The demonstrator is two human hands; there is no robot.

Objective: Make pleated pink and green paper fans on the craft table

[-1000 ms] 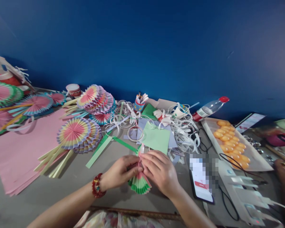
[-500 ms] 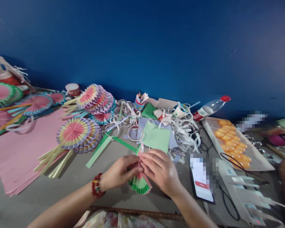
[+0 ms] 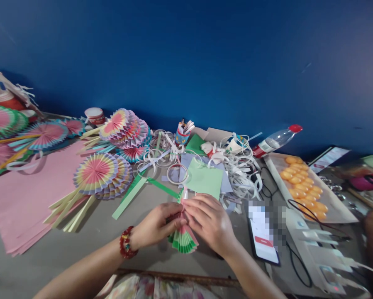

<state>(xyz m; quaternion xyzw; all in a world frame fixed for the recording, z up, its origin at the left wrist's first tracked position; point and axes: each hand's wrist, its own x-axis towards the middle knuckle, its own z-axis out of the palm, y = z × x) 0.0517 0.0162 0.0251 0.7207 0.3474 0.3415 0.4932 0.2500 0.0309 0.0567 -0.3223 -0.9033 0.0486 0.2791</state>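
A pleated paper fan (image 3: 183, 241) in pink, pale green and bright green is pinched at its middle between my two hands, just above the table's near edge. My left hand (image 3: 161, 222) grips it from the left with thumb and fingers closed. From the right, my right hand (image 3: 209, 220) bends its fingers over the upper part, hiding much of the fold. A small clear strip stands out above the fingertips; I cannot make out what it is. Light green paper sheets (image 3: 206, 178) lie just beyond my hands, and a green paper strip (image 3: 163, 187) reaches toward the fan.
Finished round fans (image 3: 96, 174) and pink paper sheets (image 3: 33, 195) lie to the left. White paper offcuts (image 3: 242, 178), a tape roll (image 3: 177, 174) and a cup of sticks (image 3: 182, 136) are behind. At right are a bottle (image 3: 276, 141), a phone (image 3: 262, 234), a power strip (image 3: 310, 249) and a tray (image 3: 338, 209).
Both hands keep the same hold on the fan, with barely any movement. The whole view has shifted very slightly.
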